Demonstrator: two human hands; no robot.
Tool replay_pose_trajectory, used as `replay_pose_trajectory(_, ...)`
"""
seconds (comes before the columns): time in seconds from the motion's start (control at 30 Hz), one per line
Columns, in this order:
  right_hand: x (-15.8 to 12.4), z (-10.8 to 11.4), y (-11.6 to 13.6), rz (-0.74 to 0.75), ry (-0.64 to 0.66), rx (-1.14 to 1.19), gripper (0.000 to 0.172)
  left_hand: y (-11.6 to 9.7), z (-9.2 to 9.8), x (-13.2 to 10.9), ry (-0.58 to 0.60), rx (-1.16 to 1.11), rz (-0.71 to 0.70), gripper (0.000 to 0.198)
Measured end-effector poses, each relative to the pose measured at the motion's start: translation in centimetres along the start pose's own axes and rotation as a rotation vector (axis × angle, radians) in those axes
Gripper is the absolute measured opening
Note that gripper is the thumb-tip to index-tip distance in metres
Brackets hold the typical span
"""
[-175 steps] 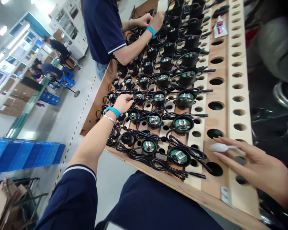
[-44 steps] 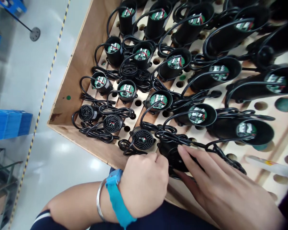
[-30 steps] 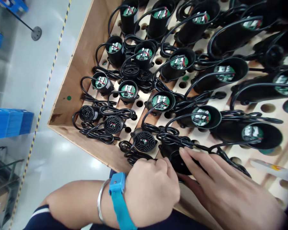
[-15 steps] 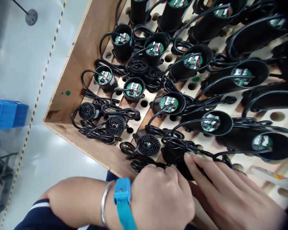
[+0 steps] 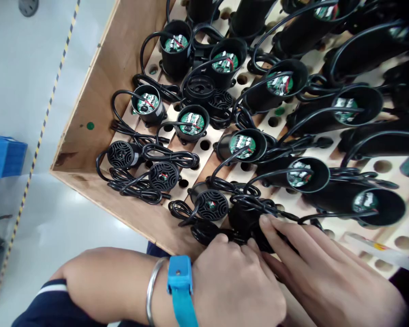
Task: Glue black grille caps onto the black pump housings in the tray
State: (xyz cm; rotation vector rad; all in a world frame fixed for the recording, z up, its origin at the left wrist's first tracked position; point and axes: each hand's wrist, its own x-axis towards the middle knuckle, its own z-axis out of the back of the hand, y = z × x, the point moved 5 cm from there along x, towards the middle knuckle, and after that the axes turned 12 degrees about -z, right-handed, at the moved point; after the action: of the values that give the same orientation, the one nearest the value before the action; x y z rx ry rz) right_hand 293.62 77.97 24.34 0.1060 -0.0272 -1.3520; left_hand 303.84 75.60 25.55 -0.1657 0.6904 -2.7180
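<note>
I am viewing both hands working at the near edge of the wooden rack (image 5: 88, 150), on one black round housing (image 5: 247, 218) seated in the front row. The housing is lying directly ahead of the fingertips, touching them, just right of the grilled unit (image 5: 211, 205).

- Left hand (image 5: 235, 286): I am seeing it curled knuckles-up with its fingertips pressing at the housing's near-left rim and the coiled black cable (image 5: 204, 230) beside it. Whether it is pinching the cable, I cannot tell.
- Right hand (image 5: 327, 277): I am seeing it flat, fingers extended and together, lying across the housing's near-right side, with nothing gripped.

The housing's axis is standing roughly upright in its hole. Both hands are touching it; the right index fingertip is reaching furthest over its top.
</note>
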Motion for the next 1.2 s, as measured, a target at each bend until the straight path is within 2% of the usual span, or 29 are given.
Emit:
replay_pose_trajectory(0.23, 0.5, 0.1, -0.1, 0.009, 0.008, 0.004, 0.031, 0.4, 0.2, -0.1, 0.131, -0.064, -0.076, 0.017)
replay_pose_trajectory(0.3, 0.5, 0.0, -0.1, -0.001, 0.004, 0.014, 0.031, 0.5, 0.1, -0.3, 0.160, -0.051, -0.015, 0.021)
replay_pose_trajectory(0.37, 0.5, -0.2, -0.2, -0.020, 0.014, 0.026, 0.030, 0.7, 0.4, -0.5, 0.135, -0.007, 0.083, 0.026)
replay_pose_trajectory(0.43, 0.4, -0.3, -0.3, -0.018, 0.010, 0.032, 0.028, 0.4, 0.9, -0.5, 0.098, 0.059, 0.088, 0.034)
replay_pose_trajectory(0.57, 0.4, -0.6, -0.6, 0.014, 0.018, 0.038, 0.024, -0.3, 1.0, -0.4, 0.106, 0.163, -0.075, 0.052)
replay_pose_trajectory(0.7, 0.4, -1.0, -0.9, -0.017, 0.053, 0.095, 0.020, -0.1, 0.3, -0.8, 0.078, 0.180, -0.030, 0.083)
replay_pose_trajectory(0.77, 0.4, -1.0, -1.1, -0.054, 0.005, 0.137, 0.023, -0.1, 0.0, -0.9, 0.073, 0.180, -0.016, 0.092)
replay_pose_trajectory(0.83, 0.5, -1.2, -1.1, -0.085, -0.059, 0.175, 0.025, -0.1, -0.2, -0.9, 0.101, 0.173, -0.009, 0.093)
replay_pose_trajectory(1.0, 0.3, -1.2, -1.5, -0.068, -0.139, 0.261, 0.030, -0.4, 0.0, -0.2, 0.129, 0.180, -0.012, 0.099)
replay_pose_trajectory(1.1, -1.2, -0.2, -1.9, -0.067, -0.207, 0.294, 0.031, -0.8, 0.1, -0.1, 0.117, 0.217, -0.010, 0.105)
replay_pose_trajectory(1.2, -3.2, 0.4, -1.3, -0.015, -0.205, 0.249, 0.038, -1.4, -0.1, -0.1, 0.138, 0.272, -0.060, 0.106)
